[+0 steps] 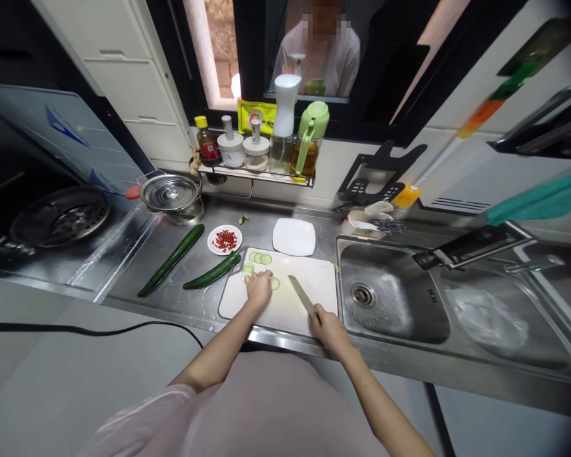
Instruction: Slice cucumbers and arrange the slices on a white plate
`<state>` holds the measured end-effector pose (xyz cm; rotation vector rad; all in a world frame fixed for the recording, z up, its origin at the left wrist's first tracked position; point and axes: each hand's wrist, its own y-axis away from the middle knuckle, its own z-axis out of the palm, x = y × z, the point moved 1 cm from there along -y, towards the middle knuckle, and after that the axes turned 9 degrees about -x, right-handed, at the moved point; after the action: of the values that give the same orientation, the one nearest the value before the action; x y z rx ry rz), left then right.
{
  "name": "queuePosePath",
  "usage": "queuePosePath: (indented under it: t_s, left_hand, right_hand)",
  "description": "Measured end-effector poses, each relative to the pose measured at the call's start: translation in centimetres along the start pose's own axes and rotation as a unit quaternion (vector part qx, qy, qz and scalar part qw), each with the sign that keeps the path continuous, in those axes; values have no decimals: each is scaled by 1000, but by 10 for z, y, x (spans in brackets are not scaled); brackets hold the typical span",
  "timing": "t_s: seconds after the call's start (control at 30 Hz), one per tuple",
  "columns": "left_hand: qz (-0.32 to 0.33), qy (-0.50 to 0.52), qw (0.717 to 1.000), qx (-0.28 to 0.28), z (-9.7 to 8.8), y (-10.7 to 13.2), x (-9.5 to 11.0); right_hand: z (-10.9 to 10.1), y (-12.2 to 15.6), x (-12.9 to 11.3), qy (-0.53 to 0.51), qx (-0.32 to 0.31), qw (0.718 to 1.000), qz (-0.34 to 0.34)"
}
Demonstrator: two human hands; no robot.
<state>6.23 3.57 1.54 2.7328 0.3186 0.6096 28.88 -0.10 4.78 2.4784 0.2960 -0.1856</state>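
My left hand [259, 287] rests on the white cutting board [314, 285], its fingers curled over pale cucumber slices [259, 258] that lie at the board's far left part. My right hand [327, 325] is closed round the handle of a knife [301, 293]; the blade points up and left toward the left hand, just above the board. One slice lies between the two hands. Two whole cucumbers lie left of the board, the nearer one [214, 271] touching its corner and the longer one [172, 259] further left.
A small dish of chopped red chilli [224, 240] and an empty white plate [294, 237] sit behind the board. A steel sink [390, 298] is right of the board, a lidded pot [170, 193] at the left, a condiment rack [261, 170] behind. A person shows in the window.
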Motion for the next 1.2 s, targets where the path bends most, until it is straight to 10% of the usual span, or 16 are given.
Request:
queuePosePath:
  t_s: [1.2]
  left_hand:
    - [-20, 10, 1000, 22, 9, 6, -11]
  right_hand:
    - [1, 8, -30, 37, -59, 997, -46]
